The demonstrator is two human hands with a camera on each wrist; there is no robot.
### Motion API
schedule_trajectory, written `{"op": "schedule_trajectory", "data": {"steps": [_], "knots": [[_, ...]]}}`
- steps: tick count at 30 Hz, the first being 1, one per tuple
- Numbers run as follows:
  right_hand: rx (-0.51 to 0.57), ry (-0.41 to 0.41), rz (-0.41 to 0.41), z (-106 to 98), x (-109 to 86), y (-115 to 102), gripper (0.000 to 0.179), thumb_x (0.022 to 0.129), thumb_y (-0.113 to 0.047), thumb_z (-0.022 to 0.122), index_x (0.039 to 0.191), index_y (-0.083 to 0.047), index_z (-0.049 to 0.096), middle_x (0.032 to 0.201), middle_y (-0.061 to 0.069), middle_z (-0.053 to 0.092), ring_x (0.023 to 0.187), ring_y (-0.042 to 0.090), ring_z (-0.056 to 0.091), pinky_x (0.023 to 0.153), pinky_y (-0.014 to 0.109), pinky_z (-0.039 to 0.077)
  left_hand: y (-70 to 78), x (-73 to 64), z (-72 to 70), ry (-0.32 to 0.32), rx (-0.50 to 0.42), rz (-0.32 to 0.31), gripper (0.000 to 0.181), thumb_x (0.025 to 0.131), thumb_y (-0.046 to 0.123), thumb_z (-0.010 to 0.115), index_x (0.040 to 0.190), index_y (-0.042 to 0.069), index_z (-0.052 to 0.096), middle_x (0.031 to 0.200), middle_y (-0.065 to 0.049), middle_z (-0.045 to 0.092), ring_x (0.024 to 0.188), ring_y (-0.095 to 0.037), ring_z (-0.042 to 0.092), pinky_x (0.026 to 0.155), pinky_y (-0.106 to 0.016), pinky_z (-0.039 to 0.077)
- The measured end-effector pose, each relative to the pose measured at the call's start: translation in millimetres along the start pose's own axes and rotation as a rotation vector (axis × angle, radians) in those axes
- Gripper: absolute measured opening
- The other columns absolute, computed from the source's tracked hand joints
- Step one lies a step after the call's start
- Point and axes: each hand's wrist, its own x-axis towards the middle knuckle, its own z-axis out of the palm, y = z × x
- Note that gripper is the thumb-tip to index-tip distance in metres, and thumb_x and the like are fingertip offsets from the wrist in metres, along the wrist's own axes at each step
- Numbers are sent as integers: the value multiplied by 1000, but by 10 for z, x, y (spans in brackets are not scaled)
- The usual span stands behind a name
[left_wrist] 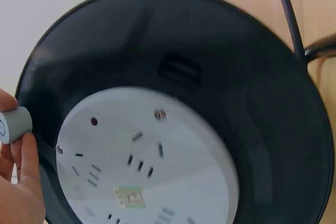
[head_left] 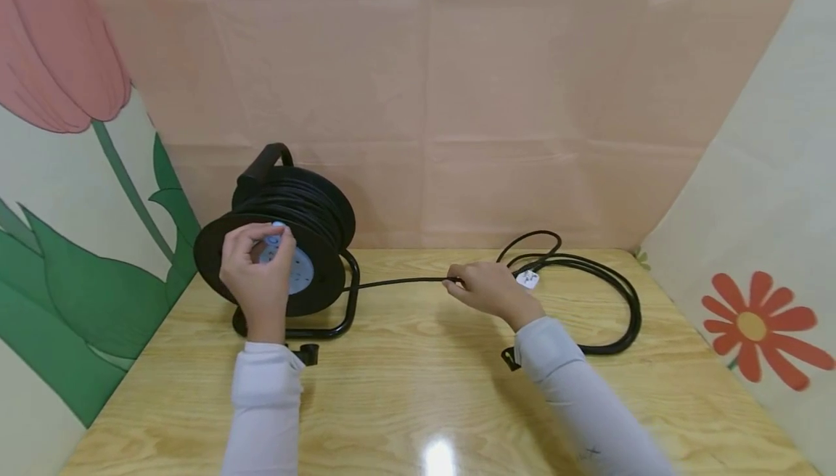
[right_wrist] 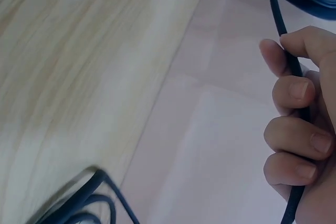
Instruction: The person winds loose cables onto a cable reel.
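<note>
At the far left we see a wall covering with a pink tulip, and next to it the black cable reel standing on the left part of the wooden table, its carrying handle at the top. Before its face is the left hand, thumb and fingers pinching the pale round knob near the rim. We find slotted sockets on the pale disc at the reel's centre. From the reel a single black cable runs right to the right hand, whose fingers are curled round it, thumb and forefinger meeting on it. Beyond that hand, loose loops of cable lie on the table's right part, a small white piece beside them; we cannot tell what it is. Farthest right, we see a red flower on the wall covering.
</note>
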Motion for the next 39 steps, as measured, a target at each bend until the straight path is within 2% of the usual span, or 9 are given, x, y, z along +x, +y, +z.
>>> {"op": "schedule_trajectory", "data": {"steps": [4,8,12,15,17,24,31,39], "knots": [[11,19,-29,10,75,-103,20,102,-33,57,102,-18,70,65,-14,55,50,5,45,45,26,38,-10,-44,47,-48,-18,-13,5,80,-9,73,79,-11,68,97,-16,61,91,-7,57,83,-23,52],[32,25,-53,29,155,-213,22,102,-35,58,103,-18,72,72,-12,63,54,3,51,49,27,44,-65,-107,90,-112,-21,2,5,78,-12,73,77,-11,68,95,-22,59,89,-11,55,81,-22,51],[27,23,-72,47,224,-306,24,102,-36,58,106,-19,74,84,-9,70,63,2,58,55,28,50,-254,-153,112,-191,1,-19,9,76,-10,77,75,-5,70,94,-16,60,86,-14,55,78,-21,50],[29,14,-84,52,250,-366,23,102,-36,58,106,-19,73,86,-9,71,65,3,60,57,28,50,-389,-171,105,-254,37,-37,12,75,-5,82,75,2,72,94,-9,61,86,-15,56,77,-22,50],[36,15,-92,54,261,-401,21,102,-35,59,104,-19,73,85,-9,71,64,3,59,56,28,50,-415,-174,92,-289,50,-48,12,76,-1,83,75,4,72,95,-5,62,87,-14,57,78,-22,50],[24,40,-117,96,284,-456,21,101,-36,59,103,-22,74,83,-12,70,61,0,56,56,27,49,-410,-180,59,-333,79,-66,11,77,2,83,76,6,73,94,-3,61,87,-15,57,78,-22,51],[35,29,-125,145,301,-502,19,100,-32,58,103,-22,73,82,-13,68,58,1,51,54,28,47,-396,-217,30,-376,129,-82,11,76,2,84,75,6,73,91,-2,60,84,-13,57,76,-21,53],[17,34,-163,166,377,-603,17,101,-32,59,100,-21,73,81,-12,69,57,2,51,50,26,44,-396,-251,58,-448,196,-64,11,74,2,82,70,8,73,85,-1,56,80,-12,55,77,-32,57]]}}
